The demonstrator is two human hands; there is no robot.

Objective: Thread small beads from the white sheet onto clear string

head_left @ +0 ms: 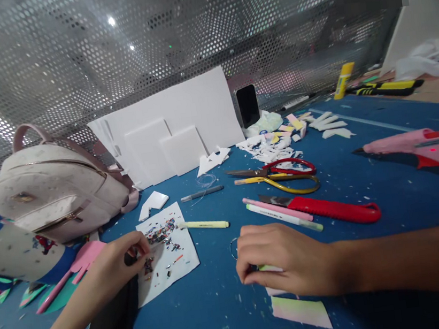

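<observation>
Pastel strips (301, 313), long axes left-to-right, lie beside the right hand (282, 256).

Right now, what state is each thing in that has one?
Left hand: fingers curled above small pieces
Right hand: fingers curled, grip unclear
Glue gun: red light lit
Red-handled knife: blade exposed
Scissors: lying down
Glue stick: standing
Dark-faced device: upright
White board: upright
Backpack: upright

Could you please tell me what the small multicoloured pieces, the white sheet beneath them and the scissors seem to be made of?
Small multicoloured pieces: perhaps shiny plastic or glass, from tiny bright specks. White sheet: probably matte paper, being thin and flat. Scissors: likely metal, judging by dull grey blades.
</observation>
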